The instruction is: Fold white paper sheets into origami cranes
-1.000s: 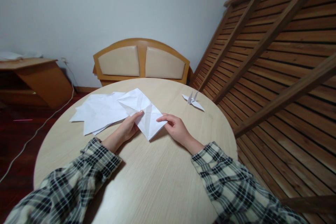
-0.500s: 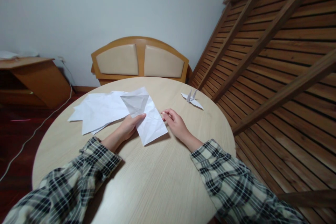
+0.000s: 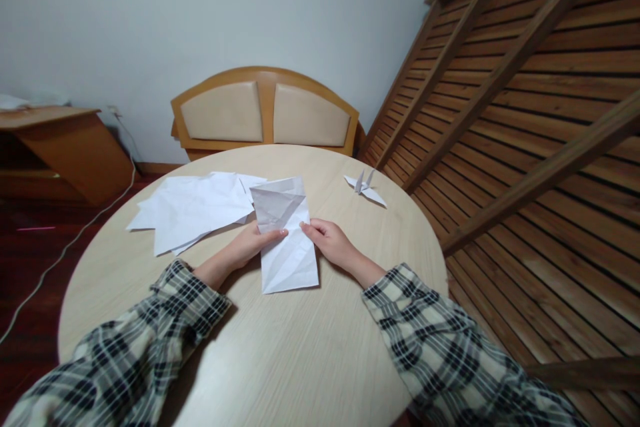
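Observation:
Between my hands is a creased sheet of white paper (image 3: 290, 263), folded into an upright rectangle with a shaded triangular flap at its upper left. My left hand (image 3: 250, 241) is closed on its left edge, thumb on top and the other fingers hidden beneath. On the opposite edge, my right hand (image 3: 333, 241) pinches the paper with the thumb across its face. A stack of loose white sheets (image 3: 195, 207) lies to the left, close behind my left hand. Farther right sits a folded white paper crane (image 3: 367, 188).
The round, light wood table (image 3: 280, 360) carries all the paper. Beyond it stands a headboard (image 3: 267, 110) with cream panels against the wall. A slatted wooden frame (image 3: 525, 147) leans along the right side. At left are a wooden desk (image 3: 65, 147) and a pale cable (image 3: 75, 250).
The folded paper has turned from a slant to nearly upright and come slightly nearer. My right hand, beside the paper's edge before, now grips it. The sheets and crane stay put.

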Action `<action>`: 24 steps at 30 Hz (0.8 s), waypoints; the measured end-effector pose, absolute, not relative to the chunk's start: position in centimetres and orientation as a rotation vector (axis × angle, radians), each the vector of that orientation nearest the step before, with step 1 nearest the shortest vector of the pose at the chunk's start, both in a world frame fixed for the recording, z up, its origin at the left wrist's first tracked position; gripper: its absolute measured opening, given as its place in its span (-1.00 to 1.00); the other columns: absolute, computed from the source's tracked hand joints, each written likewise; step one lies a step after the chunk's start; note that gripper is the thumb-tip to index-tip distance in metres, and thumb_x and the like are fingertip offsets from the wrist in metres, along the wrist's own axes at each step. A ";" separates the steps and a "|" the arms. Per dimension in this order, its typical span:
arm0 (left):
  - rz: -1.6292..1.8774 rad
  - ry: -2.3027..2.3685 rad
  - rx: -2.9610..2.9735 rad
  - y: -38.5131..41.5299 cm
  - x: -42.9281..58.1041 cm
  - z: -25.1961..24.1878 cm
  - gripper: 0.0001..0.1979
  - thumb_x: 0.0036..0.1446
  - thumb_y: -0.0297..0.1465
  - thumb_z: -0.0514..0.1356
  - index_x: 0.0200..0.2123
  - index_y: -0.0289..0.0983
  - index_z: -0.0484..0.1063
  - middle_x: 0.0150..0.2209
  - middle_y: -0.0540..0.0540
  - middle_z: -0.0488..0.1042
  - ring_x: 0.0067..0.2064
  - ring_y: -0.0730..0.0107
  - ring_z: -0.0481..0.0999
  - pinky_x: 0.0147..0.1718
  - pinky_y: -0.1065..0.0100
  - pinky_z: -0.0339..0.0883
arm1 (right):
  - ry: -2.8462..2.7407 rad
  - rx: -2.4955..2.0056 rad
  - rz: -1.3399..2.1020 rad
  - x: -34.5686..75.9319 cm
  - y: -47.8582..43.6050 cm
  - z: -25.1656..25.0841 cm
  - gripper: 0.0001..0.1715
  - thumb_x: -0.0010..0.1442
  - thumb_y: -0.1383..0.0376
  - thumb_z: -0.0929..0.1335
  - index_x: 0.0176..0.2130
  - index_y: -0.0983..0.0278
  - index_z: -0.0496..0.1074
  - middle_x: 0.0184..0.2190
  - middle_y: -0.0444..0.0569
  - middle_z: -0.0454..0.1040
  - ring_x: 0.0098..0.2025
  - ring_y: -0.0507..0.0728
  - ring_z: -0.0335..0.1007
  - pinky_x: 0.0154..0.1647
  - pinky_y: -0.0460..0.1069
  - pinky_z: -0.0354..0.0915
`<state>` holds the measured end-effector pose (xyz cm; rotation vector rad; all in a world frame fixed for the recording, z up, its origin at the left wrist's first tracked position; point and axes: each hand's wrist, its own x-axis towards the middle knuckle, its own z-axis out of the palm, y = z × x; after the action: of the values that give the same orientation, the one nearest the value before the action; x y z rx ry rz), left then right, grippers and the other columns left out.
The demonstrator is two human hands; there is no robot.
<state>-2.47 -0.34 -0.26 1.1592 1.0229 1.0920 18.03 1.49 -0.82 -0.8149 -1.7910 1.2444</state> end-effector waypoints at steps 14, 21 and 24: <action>0.950 1.022 1.198 -0.6 -2.5 0.3 -0.65 0.05 -0.21 0.33 -0.25 -0.40 0.53 -0.29 -0.23 0.59 -0.35 0.28 0.50 -0.31 0.29 0.35 | -1.886 -0.925 1.086 18.3 1.7 -0.7 -0.48 0.23 -0.05 0.25 -0.55 0.25 0.18 -0.58 -0.18 0.12 -0.49 0.00 0.02 -0.47 -0.05 0.00; 0.893 1.033 1.221 -0.6 -2.6 0.1 -0.65 0.04 -0.21 0.34 -0.24 -0.39 0.54 -0.28 -0.23 0.59 -0.36 0.30 0.51 -0.35 0.31 0.35 | -1.793 -0.913 1.267 18.2 1.8 -0.3 -0.49 0.14 -0.08 0.33 -0.50 0.29 0.31 -0.53 -0.13 0.28 -0.46 0.02 0.13 -0.43 -0.05 0.08; 0.851 1.047 1.216 -0.6 -2.8 -0.1 -0.67 0.05 -0.21 0.33 -0.26 -0.39 0.54 -0.30 -0.22 0.59 -0.40 0.32 0.50 -0.41 0.34 0.34 | -1.774 -0.887 1.323 18.1 1.9 -0.5 -0.51 0.14 -0.07 0.34 -0.47 0.30 0.34 -0.50 -0.10 0.34 -0.45 0.02 0.17 -0.41 -0.05 0.12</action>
<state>-2.79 -0.60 -0.08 1.2157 1.0468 0.8510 18.14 1.87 -0.46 -0.8872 -1.7739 1.3235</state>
